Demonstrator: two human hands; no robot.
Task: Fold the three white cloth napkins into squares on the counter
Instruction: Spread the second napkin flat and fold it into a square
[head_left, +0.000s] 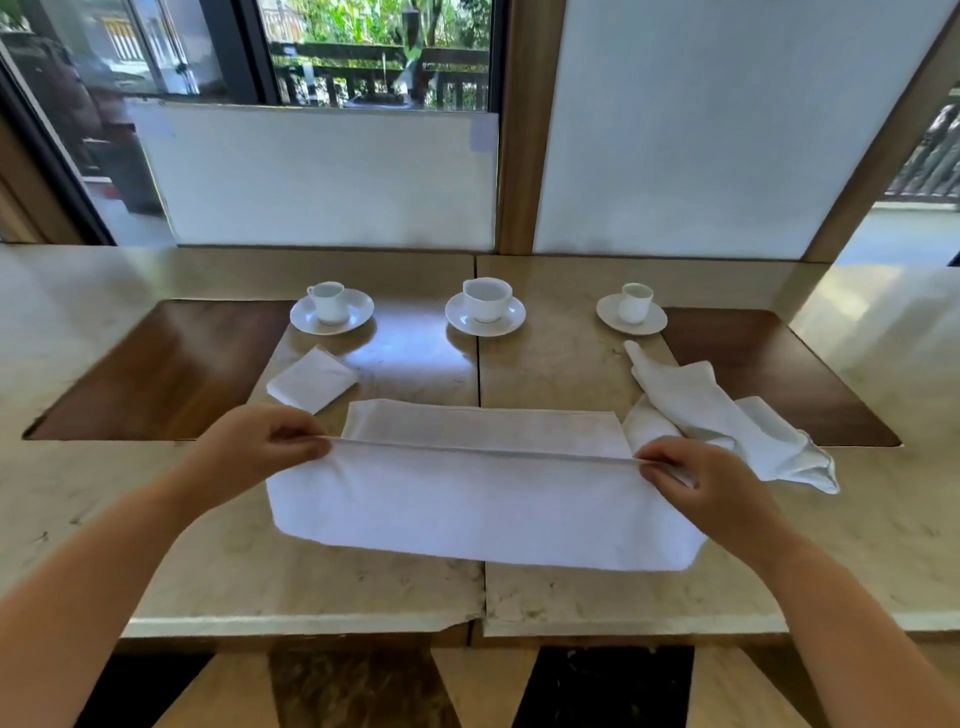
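Note:
A large white napkin (483, 509) lies across the middle of the marble counter (311, 577), its near half lifted. My left hand (260, 447) pinches its raised edge at the left corner and my right hand (696, 478) pinches the right corner, so the edge runs taut between them above the far half. A small napkin folded into a square (311, 384) rests at the left, just beyond my left hand. A crumpled, unfolded napkin (727, 421) lies at the right, touching the big napkin's far right corner.
Three white cups on saucers stand in a row at the back: left (331, 309), middle (485, 306), right (632, 309). Dark wooden inlays sit at the left (156, 374) and right (769, 374). The counter's front edge (467, 623) runs close below the napkin.

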